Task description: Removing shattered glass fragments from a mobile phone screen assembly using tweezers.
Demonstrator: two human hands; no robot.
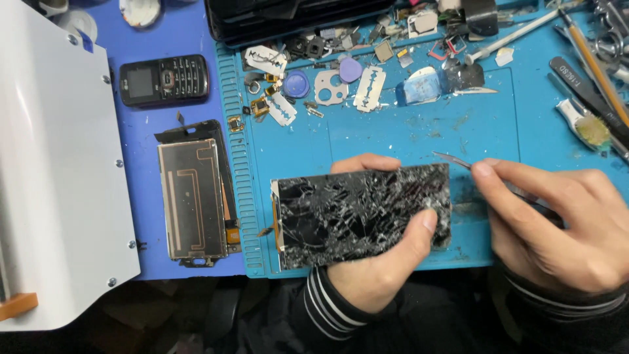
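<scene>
Left hand [377, 262] grips the shattered screen [360, 213]; right hand [557, 223] pinches tweezers [452, 158] below razor blades [368, 88].

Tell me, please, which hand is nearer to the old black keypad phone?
Left. The left hand grips the cracked screen, right of the keypad phone; the right hand, holding tweezers, is farther right.

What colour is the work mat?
Blue mat, dotted with white glass bits; the head view shows it.
</scene>
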